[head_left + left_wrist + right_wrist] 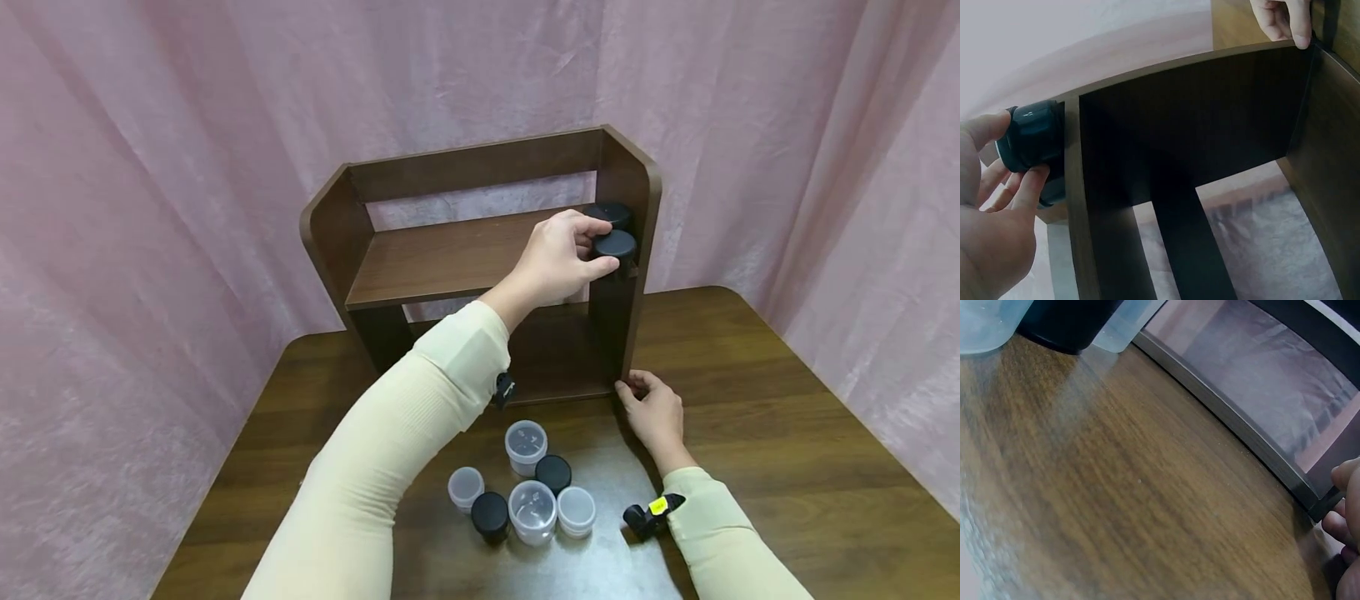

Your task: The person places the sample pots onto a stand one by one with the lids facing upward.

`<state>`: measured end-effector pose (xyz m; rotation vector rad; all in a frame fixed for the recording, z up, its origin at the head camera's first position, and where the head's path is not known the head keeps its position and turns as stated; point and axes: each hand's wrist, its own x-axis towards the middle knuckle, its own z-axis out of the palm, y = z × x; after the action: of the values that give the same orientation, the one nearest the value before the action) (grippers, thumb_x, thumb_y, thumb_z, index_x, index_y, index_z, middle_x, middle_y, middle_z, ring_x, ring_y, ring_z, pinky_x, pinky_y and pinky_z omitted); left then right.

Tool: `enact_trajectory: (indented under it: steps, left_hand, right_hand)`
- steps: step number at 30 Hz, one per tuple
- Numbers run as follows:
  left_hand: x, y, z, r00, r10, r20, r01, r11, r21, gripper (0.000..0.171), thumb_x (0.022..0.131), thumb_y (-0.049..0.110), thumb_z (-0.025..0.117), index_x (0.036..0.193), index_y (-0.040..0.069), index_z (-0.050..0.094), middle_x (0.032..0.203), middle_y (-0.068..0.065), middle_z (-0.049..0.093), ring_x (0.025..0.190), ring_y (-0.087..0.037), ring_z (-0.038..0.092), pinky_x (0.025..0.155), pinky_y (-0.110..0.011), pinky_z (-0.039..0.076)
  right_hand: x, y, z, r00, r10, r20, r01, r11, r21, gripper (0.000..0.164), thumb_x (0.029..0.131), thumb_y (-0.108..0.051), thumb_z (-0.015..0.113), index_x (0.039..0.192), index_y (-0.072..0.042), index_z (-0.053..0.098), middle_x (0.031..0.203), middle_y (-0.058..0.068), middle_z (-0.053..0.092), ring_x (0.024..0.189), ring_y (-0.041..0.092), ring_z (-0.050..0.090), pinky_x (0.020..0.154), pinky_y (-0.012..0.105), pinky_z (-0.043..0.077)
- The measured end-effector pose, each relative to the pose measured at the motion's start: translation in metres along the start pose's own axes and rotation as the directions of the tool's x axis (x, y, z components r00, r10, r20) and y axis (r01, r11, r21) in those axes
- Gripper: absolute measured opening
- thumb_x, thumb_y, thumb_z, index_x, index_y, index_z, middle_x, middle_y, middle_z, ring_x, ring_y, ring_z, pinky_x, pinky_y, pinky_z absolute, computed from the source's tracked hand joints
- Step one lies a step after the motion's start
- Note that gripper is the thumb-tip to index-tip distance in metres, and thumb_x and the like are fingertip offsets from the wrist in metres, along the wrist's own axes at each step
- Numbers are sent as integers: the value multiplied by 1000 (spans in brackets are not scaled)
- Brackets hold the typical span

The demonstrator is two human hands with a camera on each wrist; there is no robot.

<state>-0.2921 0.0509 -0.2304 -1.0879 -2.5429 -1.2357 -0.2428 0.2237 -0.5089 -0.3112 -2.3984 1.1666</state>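
My left hand (558, 258) grips a small black-lidded jar (615, 244) between thumb and fingers, at the front right end of the upper board of a brown wooden desktop shelf (442, 258). In the left wrist view the jar (1032, 134) looks dark all over and sits against the board's front edge. Right behind it stands another black-lidded jar (611, 215), partly covered by the fingers. Low down, my right hand (656, 414) pinches the bottom front corner of the shelf's right side panel, thumb on the front edge and fingers on the outer side.
In front of the shelf several jars stand close together on the wooden table (750, 400). Some are clear with translucent lids, like the front jar (532, 510); others are black, like the round jar (490, 515). Pink curtains (187, 167) hang behind.
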Motion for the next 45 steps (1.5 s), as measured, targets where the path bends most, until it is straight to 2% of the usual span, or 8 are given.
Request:
enact_trajectory:
  steps: [3, 8, 12, 21, 26, 34, 45]
  left_hand:
    - [3, -3, 0, 1000, -15, -23, 15, 1000, -12, 42, 83, 17, 77, 122, 7, 64, 117, -3, 60, 96, -7, 63, 78, -11, 49]
    - [7, -7, -1, 998, -27, -64, 30, 999, 42, 41, 83, 24, 77, 120, 11, 66, 108, 1, 66, 88, -4, 63, 73, -13, 50]
    - [9, -9, 0, 996, -33, -87, 36, 999, 36, 39, 83, 25, 77, 118, 12, 68, 112, 1, 66, 91, -4, 62, 75, -13, 49]
    - [12, -13, 4, 989, -67, -130, 62, 997, -39, 38, 81, 24, 78, 116, 11, 69, 117, 0, 62, 95, -6, 64, 76, -11, 49]
    - [11, -17, 6, 984, -93, -153, 80, 992, -93, 39, 80, 23, 80, 115, 12, 70, 113, 0, 65, 93, -5, 64, 76, -11, 49]
    - [11, -18, 9, 985, -107, -136, 83, 982, -171, 40, 78, 20, 81, 115, 13, 69, 104, 2, 69, 90, -4, 64, 75, -12, 50]
    - [16, -17, 16, 982, -123, -142, 97, 979, -178, 39, 78, 21, 81, 114, 15, 69, 98, 3, 69, 87, -4, 64, 73, -13, 50]
  right_hand:
    - [-1, -1, 0, 1000, 9, 10, -9, 1000, 2, 32, 92, -31, 65, 113, -7, 67, 100, 12, 69, 95, 28, 63, 81, 45, 47]
    - [-3, -3, 0, 1000, 12, 23, -12, 1000, 8, 33, 92, -33, 64, 114, -8, 66, 101, 12, 69, 94, 28, 63, 80, 45, 48]
    - [-4, -4, -2, 999, 13, 32, -13, 1000, 8, 33, 93, -33, 63, 114, -8, 66, 101, 11, 69, 93, 27, 63, 80, 45, 48]
    - [-7, -8, -1, 999, 20, 42, -21, 1000, 11, 33, 92, -33, 64, 114, -9, 66, 100, 10, 69, 93, 26, 63, 78, 43, 48]
    - [-9, -10, -1, 999, 23, 41, -24, 1000, 11, 31, 92, -32, 65, 113, -9, 67, 99, 10, 70, 92, 25, 64, 78, 43, 48]
    - [-11, -11, -5, 999, 18, 29, -18, 1000, 3, 30, 91, -31, 65, 112, -9, 67, 98, 10, 71, 91, 26, 64, 76, 42, 47]
    - [-7, -7, -10, 1000, 10, 12, -10, 1000, -9, 31, 92, -31, 64, 111, -7, 67, 96, 11, 71, 88, 27, 64, 76, 42, 46]
